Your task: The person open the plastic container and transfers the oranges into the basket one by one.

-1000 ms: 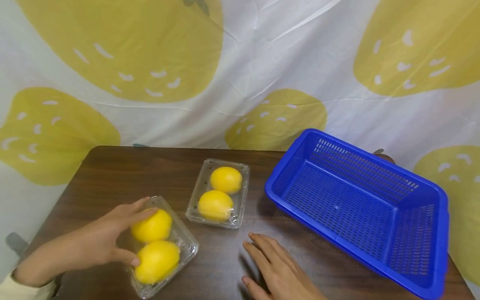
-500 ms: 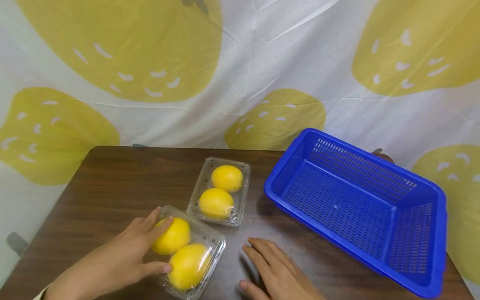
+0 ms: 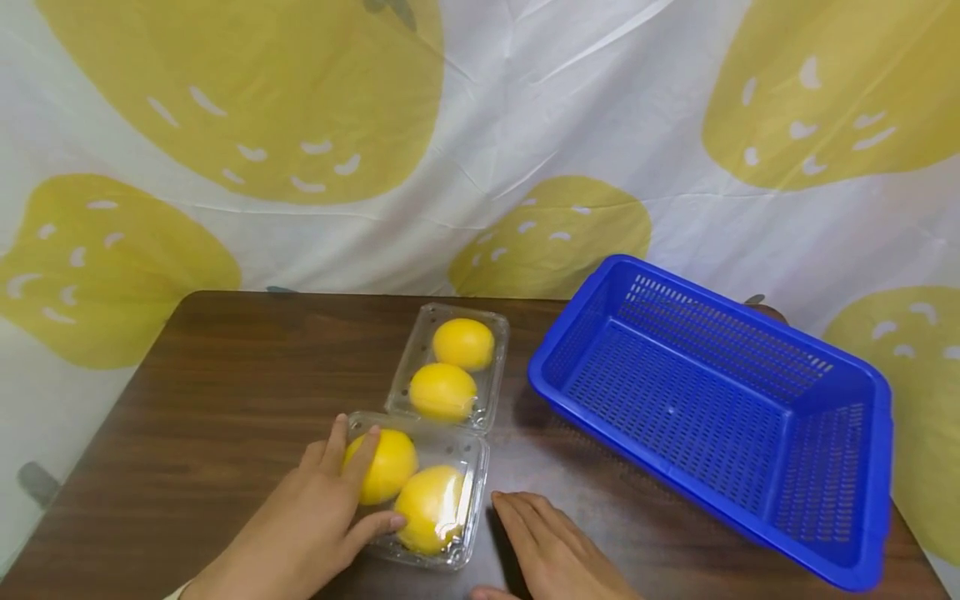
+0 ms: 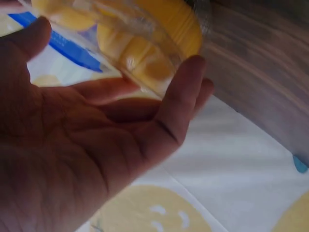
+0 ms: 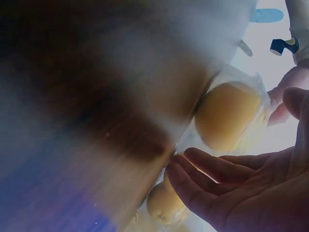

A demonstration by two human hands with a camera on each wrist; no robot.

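Note:
My left hand (image 3: 315, 517) grips the near clear plastic clamshell box (image 3: 450, 450) with two lemons (image 3: 429, 510) inside. Its thumb lies on the near side and its fingers on the far left; the left wrist view shows fingertips curled against the plastic. The box rests on the table, its back edge meeting a second clamshell box (image 3: 486, 375) that also contains two lemons (image 3: 442, 392). Just right of the near box is my right hand (image 3: 555, 542), fingers straight and close together, holding nothing. Part of its thumb is cut off by the frame edge.
A blue slotted plastic basket (image 3: 675, 483) stands on the right of the dark wooden table (image 3: 247, 375), with nothing in it. Behind the table hangs a white cloth (image 3: 510, 125) printed with big yellow fruit.
My left hand has slid the near box rightward and turned it straighter. The far box has shifted slightly back and right. The fingers of my right hand have come closer together.

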